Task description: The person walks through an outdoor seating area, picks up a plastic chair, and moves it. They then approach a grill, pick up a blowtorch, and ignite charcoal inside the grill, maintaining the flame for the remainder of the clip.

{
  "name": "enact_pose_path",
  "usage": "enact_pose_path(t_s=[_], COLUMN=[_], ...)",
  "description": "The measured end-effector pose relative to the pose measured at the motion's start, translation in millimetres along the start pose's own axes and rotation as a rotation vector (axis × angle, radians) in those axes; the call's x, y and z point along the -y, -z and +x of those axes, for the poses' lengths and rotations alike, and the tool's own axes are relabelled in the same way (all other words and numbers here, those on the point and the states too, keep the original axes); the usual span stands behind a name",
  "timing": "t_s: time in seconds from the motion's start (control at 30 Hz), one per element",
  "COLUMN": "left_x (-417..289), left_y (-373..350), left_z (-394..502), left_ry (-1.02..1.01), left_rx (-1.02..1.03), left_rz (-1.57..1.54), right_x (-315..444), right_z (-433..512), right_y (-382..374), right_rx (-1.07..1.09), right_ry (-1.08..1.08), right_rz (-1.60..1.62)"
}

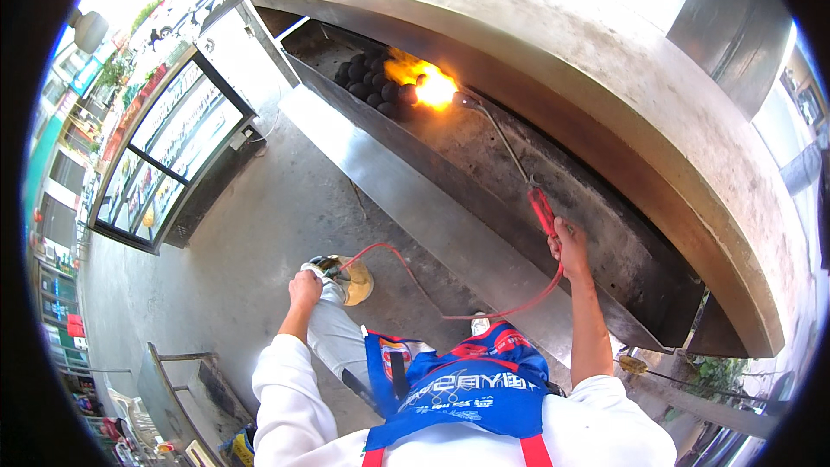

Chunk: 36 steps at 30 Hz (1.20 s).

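My right hand (570, 250) grips the red handle of a gas torch (512, 143) over a long metal charcoal grill trough (499, 175). From the torch's nozzle a bright orange flame (433, 85) blows onto a pile of dark, round charcoal briquettes (366, 81) at the trough's far end. A red hose (415, 275) sags from the torch handle to the top of a yellowish gas cylinder (360, 282) on the floor. Beside that cylinder's top, my left hand (305, 288) has its fingers curled in; whether they hold the collar is hidden.
Along the trough's near side runs a shiny metal ledge (389, 172). A large curved hood (583, 65) overhangs the far side. At the left stands a glass-fronted display cabinet (175, 155) on the concrete floor (253, 227). A metal-framed stand (188, 395) is at lower left.
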<state>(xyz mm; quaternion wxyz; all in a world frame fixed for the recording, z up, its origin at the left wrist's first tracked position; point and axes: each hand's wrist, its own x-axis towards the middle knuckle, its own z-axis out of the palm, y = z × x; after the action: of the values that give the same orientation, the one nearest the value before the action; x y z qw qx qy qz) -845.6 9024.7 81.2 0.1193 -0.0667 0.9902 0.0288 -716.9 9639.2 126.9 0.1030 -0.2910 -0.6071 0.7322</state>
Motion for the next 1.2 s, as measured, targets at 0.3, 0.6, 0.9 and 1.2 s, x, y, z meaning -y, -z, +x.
enact_pose_path(t_s=[0.3, 0.6, 0.9, 1.2], left_x=[-4.3, -7.0, -4.5, -3.1], left_y=[3.8, 8.7, 5.9, 5.8], left_z=[-4.0, -6.6, -2.4, -2.1], left_ry=[-0.008, 0.008, 0.034, 0.031], left_rx=[-0.014, -0.027, -0.012, -0.006], left_rz=[-0.032, -0.043, -0.039, -0.031], right_x=[4.4, -0.6, -1.1, -1.1], right_z=[-0.3, 3.1, 1.7, 1.0], right_y=[-0.9, 1.2, -0.4, -0.2], right_rx=[0.008, -0.004, -0.015, -0.038], right_ry=[-0.006, -0.010, 0.006, -0.010], right_rz=[-0.027, -0.002, -0.002, 0.012])
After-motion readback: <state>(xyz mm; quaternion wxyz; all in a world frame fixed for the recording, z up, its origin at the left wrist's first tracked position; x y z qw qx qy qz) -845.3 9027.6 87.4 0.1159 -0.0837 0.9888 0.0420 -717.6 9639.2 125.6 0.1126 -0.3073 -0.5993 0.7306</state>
